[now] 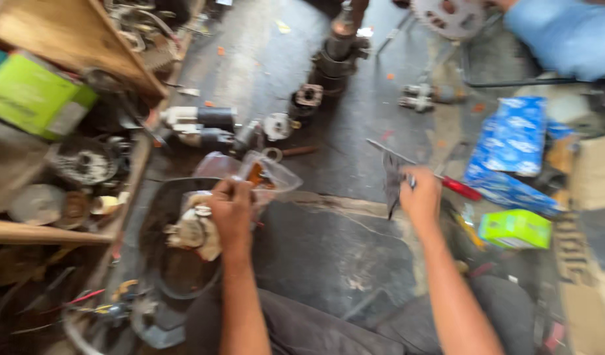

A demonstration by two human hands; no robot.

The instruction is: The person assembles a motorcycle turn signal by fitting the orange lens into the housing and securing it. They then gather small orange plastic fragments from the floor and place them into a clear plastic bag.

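Observation:
My left hand (230,210) grips a clear plastic bag (266,172) with something orange inside, held over a dark round basin (159,217). A pale metal part (194,231) lies in the basin just left of that hand. My right hand (421,196) is closed on a small dark, flat piece (392,181) that hangs from the fingers, right beside a screwdriver with a red handle (457,187) lying on the dark floor. The picture is blurred by motion.
Engine parts lie ahead: a tall shaft assembly (335,52), small housings (204,125) and a sprocket (447,16). A blue patterned box (513,151) and a green box (516,229) sit at right. Wooden shelves with metal parts (79,164) stand at left. Another person's blue sleeve (565,33) is top right.

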